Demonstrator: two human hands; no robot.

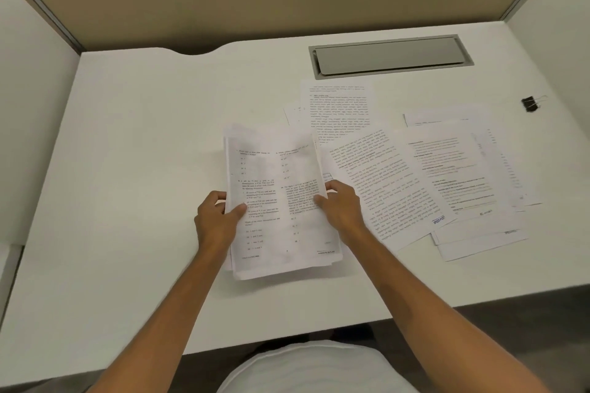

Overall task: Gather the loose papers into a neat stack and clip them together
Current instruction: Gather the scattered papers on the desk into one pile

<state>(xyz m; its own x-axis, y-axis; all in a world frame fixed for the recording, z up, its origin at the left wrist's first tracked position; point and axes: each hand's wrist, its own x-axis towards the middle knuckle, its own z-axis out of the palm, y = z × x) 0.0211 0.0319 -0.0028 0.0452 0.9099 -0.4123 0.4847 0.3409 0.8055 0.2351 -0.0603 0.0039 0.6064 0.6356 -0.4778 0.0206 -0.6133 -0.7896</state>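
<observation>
- Gripping a partial stack of papers (pixel 277 201) by both long edges: the left hand (pixel 217 217) pinches the left edge, thumb on top; the right hand (pixel 341 207) clamps the right edge, fingers curled over the sheets.
- Location: the held stack sits at the centre of the white desk (pixel 127 169), near the front edge, its top sheet bowed slightly upward.
- Step in hand, as judged: gathering and squaring. Collection is incomplete.
- Outstanding items: a spread of loose sheets (pixel 447 175) lies at 3 o'clock from the stack, overlapping and fanned at differing angles; a further printed page (pixel 338 108) lies at 1 o'clock, partly over another sheet.
- Binder clip (pixel 530 104): black, wire handles visible, resting at 2 o'clock near the desk's right side, well apart from all hands. Not yet applied.
- Condition of held stack: edges uneven, lower sheets protruding at the bottom and left; print is blurred.
- Next move calls for: freeing one hand, likely the right, to draw in the remaining sheets, then tapping edges flush before clipping.
- Risk: the bowed sheets may slip if grip is relaxed.
</observation>
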